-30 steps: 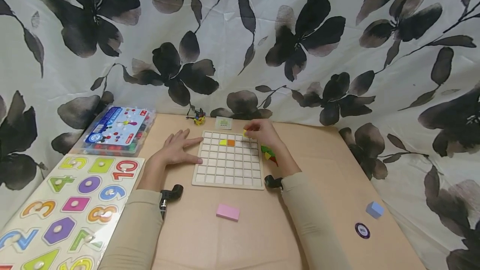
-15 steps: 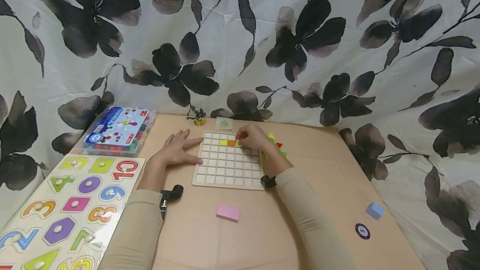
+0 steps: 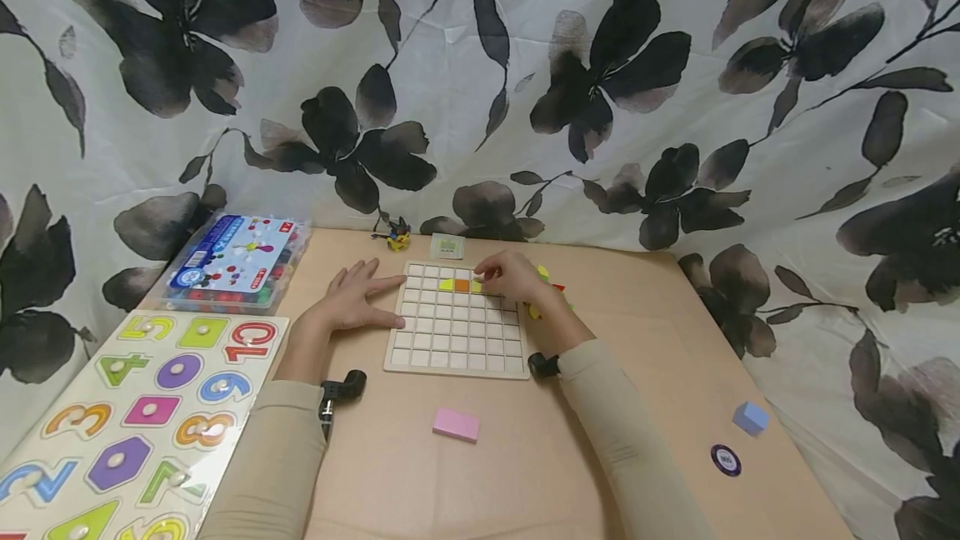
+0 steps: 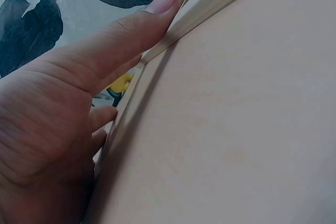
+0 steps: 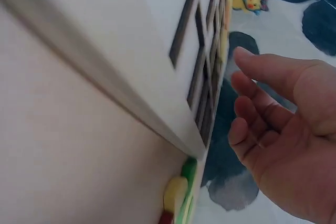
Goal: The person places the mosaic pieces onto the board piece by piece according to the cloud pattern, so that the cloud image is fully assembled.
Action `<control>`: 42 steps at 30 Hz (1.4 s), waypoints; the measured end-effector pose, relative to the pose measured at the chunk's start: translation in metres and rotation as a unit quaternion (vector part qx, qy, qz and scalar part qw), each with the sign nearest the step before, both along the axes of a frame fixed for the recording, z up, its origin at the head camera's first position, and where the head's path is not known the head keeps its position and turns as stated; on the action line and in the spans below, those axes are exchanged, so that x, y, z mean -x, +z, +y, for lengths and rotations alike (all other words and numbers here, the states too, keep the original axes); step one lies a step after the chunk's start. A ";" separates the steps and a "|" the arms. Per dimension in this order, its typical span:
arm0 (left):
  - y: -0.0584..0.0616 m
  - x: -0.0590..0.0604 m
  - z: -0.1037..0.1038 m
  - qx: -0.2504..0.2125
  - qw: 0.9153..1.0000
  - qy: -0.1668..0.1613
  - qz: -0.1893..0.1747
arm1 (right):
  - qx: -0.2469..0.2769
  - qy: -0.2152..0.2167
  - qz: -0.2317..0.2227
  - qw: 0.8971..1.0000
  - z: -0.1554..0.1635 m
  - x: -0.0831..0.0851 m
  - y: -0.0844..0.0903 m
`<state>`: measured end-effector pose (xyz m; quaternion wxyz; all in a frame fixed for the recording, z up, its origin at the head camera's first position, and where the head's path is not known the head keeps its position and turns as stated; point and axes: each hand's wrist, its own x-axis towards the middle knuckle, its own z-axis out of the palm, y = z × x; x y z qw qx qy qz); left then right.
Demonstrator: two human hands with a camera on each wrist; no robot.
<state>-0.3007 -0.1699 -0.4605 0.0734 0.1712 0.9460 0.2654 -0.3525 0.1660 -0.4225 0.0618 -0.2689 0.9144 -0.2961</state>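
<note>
Grid board (image 3: 459,340): flat on the desk (image 3: 390,482), mid-way between the person's forearms, near edge dipping slightly at the right. Looks about square, so no clear long axis from where I stand; columns point away from the person, rows run left to right.

Left hand (image 3: 358,298): fingers spread, grasping nothing, thumb and forefinger at the board's left edge. Good brace, I'd say; should keep the board from skidding.

Right hand (image 3: 517,277): over the board's far right part, fingers bent, tips right by the filled cells. No piece visible between them; can't tell if pinching or released.

Loose pieces (image 3: 542,271): just off the board's right edge, partly behind the right wrist.

Tiles, second row from the far edge: yellow tile (image 3: 446,284), orange tile (image 3: 462,286), second yellow tile (image 3: 476,287) partly under the fingertips. Together they make a strip, long axis left to right.

Step looks like seating that last one. Best: square its sides to the cell walls, press straight down, lift off vertically so neighbours don't drag.
</note>
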 end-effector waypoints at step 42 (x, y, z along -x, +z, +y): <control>0.001 -0.001 0.002 -0.007 1.000 0.001 -0.006 | 0.000 -0.101 -0.005 0.995 0.104 -0.005 -0.024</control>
